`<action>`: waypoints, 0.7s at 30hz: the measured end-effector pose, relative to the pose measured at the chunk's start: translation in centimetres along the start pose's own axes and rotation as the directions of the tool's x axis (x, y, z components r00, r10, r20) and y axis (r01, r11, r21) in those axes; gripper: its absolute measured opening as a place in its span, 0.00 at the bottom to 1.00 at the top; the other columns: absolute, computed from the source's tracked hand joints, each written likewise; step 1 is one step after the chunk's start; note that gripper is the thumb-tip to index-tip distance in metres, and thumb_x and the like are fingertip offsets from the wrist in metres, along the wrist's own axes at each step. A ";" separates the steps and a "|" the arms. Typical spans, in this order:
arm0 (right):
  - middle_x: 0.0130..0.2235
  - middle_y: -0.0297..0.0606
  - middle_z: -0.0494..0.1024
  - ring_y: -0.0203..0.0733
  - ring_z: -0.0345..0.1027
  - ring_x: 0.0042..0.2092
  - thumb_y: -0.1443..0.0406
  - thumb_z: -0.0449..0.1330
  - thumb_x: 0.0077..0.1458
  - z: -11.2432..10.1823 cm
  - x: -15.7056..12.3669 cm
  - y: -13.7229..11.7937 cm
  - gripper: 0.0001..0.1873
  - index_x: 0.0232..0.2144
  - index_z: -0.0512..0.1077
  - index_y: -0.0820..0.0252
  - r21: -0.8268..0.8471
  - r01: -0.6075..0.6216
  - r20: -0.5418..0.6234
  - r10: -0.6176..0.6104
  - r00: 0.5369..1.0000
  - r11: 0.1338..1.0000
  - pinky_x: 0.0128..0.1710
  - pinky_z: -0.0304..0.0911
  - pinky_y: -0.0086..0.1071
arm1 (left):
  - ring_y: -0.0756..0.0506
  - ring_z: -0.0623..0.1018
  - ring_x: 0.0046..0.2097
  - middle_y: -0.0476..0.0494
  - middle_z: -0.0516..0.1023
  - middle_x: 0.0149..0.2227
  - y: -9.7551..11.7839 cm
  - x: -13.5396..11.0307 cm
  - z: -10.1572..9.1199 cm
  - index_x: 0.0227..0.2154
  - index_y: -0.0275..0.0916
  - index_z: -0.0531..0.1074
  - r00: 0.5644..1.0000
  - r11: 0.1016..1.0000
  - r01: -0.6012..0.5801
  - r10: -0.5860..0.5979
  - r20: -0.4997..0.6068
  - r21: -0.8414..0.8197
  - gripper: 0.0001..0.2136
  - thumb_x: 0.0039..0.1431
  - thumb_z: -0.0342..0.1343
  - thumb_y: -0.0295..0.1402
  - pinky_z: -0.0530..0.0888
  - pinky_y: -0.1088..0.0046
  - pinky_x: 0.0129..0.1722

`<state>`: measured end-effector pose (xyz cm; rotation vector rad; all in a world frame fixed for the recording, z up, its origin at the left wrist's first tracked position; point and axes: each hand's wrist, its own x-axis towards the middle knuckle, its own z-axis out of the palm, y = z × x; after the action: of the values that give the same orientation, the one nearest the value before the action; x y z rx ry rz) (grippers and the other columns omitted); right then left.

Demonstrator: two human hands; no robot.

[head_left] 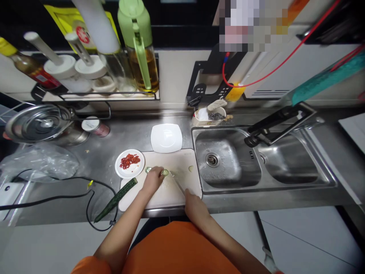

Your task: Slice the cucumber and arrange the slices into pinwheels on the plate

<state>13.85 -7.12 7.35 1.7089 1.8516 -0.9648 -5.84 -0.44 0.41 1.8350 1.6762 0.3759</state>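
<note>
My left hand [153, 179] rests on the pale cutting board [182, 163], fingers curled over a short cucumber piece [164, 172]. My right hand [194, 205] grips a knife [177, 182] whose blade points up-left toward that piece. A long cucumber half [116, 199] lies diagonally off the board's left corner. A small cut bit [191, 168] sits near the board's right edge. A round white plate [129, 163] with chopped red chilli touches the board's upper left.
A square white plate [166, 137] stands behind the board. The double sink [256, 160] with its black faucet [273, 125] lies to the right. A pot lid [37, 123], a plastic bag [40, 161] and a black cable [57, 196] are at left. Bottles fill the rack [99, 68] behind.
</note>
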 end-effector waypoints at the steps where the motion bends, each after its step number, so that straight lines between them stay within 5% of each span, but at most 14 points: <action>1: 0.39 0.51 0.76 0.48 0.70 0.46 0.79 0.43 0.53 0.0 0.1 -0.2 0.25 0.52 0.61 0.68 0.002 0.013 0.000 -0.013 1.000 1.000 0.39 0.62 0.32 | 0.47 0.71 0.36 0.45 0.72 0.30 -0.1 -0.3 0.3 0.32 0.38 0.72 1.000 1.000 0.009 -0.009 -0.007 0.005 0.08 0.50 0.52 0.24 0.65 0.73 0.37; 10: 0.40 0.53 0.76 0.49 0.71 0.45 0.78 0.43 0.54 -0.5 0.7 -1.4 0.25 0.55 0.59 0.69 -0.036 0.057 0.002 -0.057 0.998 0.998 0.39 0.63 0.34 | 0.50 0.69 0.30 0.48 0.71 0.26 0.6 -1.1 2.1 0.28 0.37 0.71 0.979 0.987 0.155 -0.160 -0.126 -0.049 0.04 0.53 0.52 0.27 0.61 0.75 0.32; 21: 0.39 0.53 0.76 0.50 0.71 0.44 0.78 0.42 0.55 -0.4 0.8 -1.8 0.24 0.53 0.60 0.71 -0.043 0.078 -0.022 -0.079 0.997 0.996 0.38 0.64 0.35 | 0.50 0.69 0.29 0.49 0.71 0.25 0.5 -1.2 2.6 0.26 0.38 0.71 0.967 0.985 0.159 -0.170 -0.187 -0.074 0.03 0.53 0.54 0.30 0.61 0.76 0.31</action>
<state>12.07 -6.27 7.31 1.6410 1.9533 -0.9324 -4.10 -2.24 -1.00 1.6463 1.9130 0.5400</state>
